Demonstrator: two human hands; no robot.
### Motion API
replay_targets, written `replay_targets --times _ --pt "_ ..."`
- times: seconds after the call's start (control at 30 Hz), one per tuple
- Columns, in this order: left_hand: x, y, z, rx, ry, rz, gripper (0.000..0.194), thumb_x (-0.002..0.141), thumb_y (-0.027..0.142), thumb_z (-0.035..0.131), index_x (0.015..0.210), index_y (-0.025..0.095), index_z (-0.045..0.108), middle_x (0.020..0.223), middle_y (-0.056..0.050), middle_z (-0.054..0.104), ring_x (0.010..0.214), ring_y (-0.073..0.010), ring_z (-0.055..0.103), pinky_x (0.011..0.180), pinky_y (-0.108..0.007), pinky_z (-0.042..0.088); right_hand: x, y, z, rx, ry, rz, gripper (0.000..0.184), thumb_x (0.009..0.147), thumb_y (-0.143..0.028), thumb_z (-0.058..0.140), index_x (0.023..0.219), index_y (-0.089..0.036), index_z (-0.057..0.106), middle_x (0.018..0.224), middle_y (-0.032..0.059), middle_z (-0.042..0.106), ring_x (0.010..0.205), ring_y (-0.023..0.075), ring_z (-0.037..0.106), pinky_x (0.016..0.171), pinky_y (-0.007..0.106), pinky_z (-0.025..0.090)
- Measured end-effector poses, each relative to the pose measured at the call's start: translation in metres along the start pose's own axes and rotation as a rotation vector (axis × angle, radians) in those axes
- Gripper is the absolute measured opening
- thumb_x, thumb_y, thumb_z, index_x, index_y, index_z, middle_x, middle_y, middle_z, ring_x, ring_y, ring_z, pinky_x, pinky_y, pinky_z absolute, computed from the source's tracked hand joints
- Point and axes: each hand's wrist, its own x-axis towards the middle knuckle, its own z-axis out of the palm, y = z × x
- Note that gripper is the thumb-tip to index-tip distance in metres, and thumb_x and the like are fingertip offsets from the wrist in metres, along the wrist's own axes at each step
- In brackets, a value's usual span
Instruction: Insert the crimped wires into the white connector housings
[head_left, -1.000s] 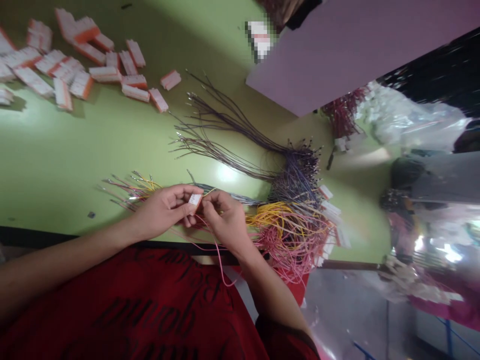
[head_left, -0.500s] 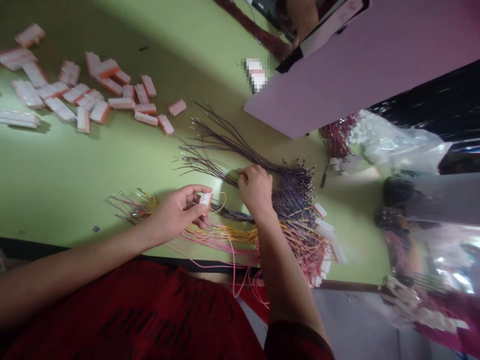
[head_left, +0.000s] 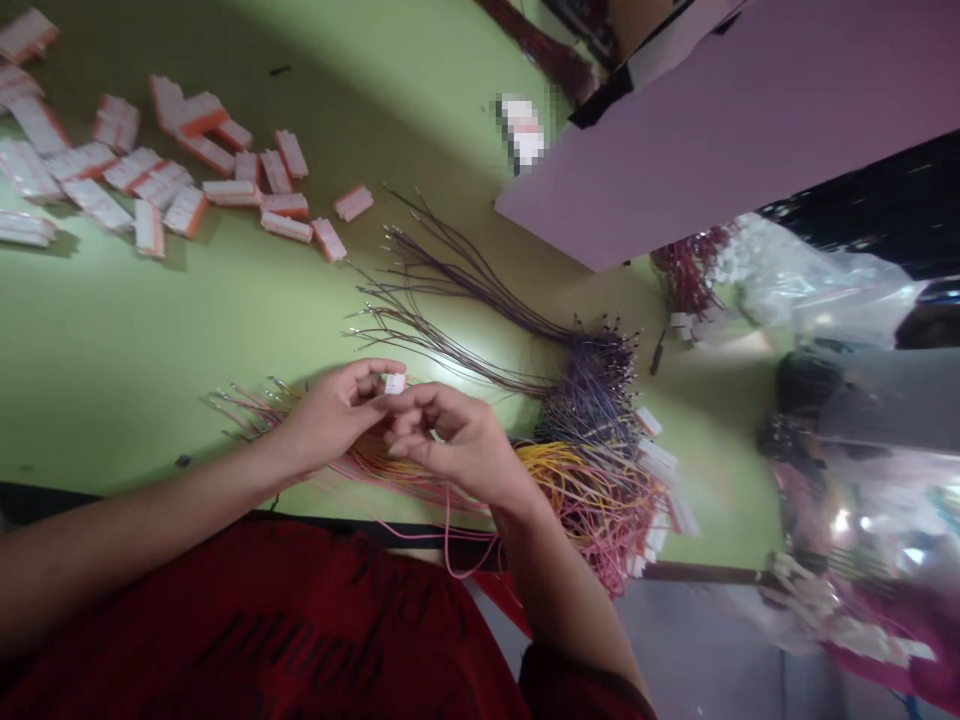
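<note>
My left hand (head_left: 337, 412) pinches a small white and orange connector housing (head_left: 394, 383) between thumb and fingers. My right hand (head_left: 457, 440) meets it from the right, fingertips pressed together at the housing; whatever they pinch is hidden. A pink wire (head_left: 448, 540) hangs in a loop below my right hand. Under both hands runs a bundle of pink and yellow wires (head_left: 551, 470), partly covered. Just beyond lie dark purple-brown wires (head_left: 465, 350) with metal terminals on their left ends, fanned out on the green table (head_left: 247, 320).
Many white and orange connector housings (head_left: 161, 185) lie scattered at the upper left. A pale purple panel (head_left: 675, 150) stands at the upper right. Behind the wires are a screwdriver-like dark tool (head_left: 658, 352), red wires (head_left: 690, 270) and a clear plastic bag (head_left: 825, 290).
My right hand has left the dark wires and come left and toward me to the connector housing. My left hand still holds the housing, shifted slightly left. The camera view has shifted a little.
</note>
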Motion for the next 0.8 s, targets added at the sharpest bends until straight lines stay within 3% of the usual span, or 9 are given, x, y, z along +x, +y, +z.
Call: replay_targets --times 0.13,0.23,0.37,0.47,0.67,0.8 --pt "0.002 0.0 -0.002 0.017 -0.027 0.0 0.042 0.082 0.034 0.073 0.117 0.016 0.059 0.087 -0.004 0.074 0.079 -0.0188 0.071 0.073 -0.032 0.058 0.008 0.02 -0.017 0.28 0.026 -0.059 0.029 0.071 -0.03 0.084 0.092 -0.023 0.066 0.069 -0.0054 0.068 0.061 0.0104 0.065 0.065 0.027 0.057" --pt "0.001 0.003 -0.001 -0.007 -0.018 -0.032 0.04 0.082 0.029 0.072 0.117 0.016 0.058 0.084 -0.002 0.072 0.07 -0.0161 0.07 0.066 -0.029 0.057 0.009 0.025 -0.024 0.283 0.066 -0.097 0.022 0.073 -0.035 0.082 0.079 -0.023 0.066 0.069 -0.0031 0.071 0.061 0.0114 0.065 0.063 0.027 0.057" --pt "-0.001 0.007 0.001 -0.035 -0.013 -0.048 0.038 0.082 0.022 0.07 0.116 0.015 0.056 0.08 0.0 0.069 0.062 -0.0137 0.068 0.059 -0.026 0.054 0.005 0.027 -0.018 -0.08 0.37 0.034 0.007 0.075 -0.026 0.074 0.072 -0.022 0.07 0.064 -0.0026 0.07 0.058 0.0115 0.062 0.061 0.027 0.052" --pt "-0.003 0.01 0.002 -0.043 -0.023 -0.044 0.038 0.082 0.022 0.069 0.117 0.014 0.056 0.077 0.0 0.069 0.062 -0.0147 0.068 0.057 -0.026 0.052 0.0 0.029 -0.014 -0.387 0.518 0.016 0.006 0.078 -0.022 0.07 0.075 -0.023 0.074 0.074 0.0001 0.074 0.069 0.0139 0.065 0.068 0.03 0.051" --pt "-0.004 0.012 0.001 -0.065 -0.037 -0.038 0.041 0.078 0.023 0.074 0.115 0.015 0.057 0.073 0.001 0.069 0.061 -0.0147 0.067 0.054 -0.024 0.049 -0.009 0.032 -0.011 -0.633 0.501 -0.16 0.016 0.089 -0.024 0.06 0.086 -0.021 0.076 0.078 0.0029 0.071 0.07 0.0142 0.062 0.069 0.03 0.05" --pt "-0.004 0.011 0.002 -0.105 -0.042 -0.043 0.042 0.076 0.022 0.076 0.113 0.015 0.057 0.071 0.001 0.07 0.06 -0.0144 0.067 0.052 -0.023 0.048 -0.01 0.03 -0.006 -0.667 0.522 -0.125 0.015 0.088 -0.025 0.059 0.084 -0.02 0.072 0.073 0.0015 0.069 0.059 0.0116 0.055 0.06 0.026 0.045"
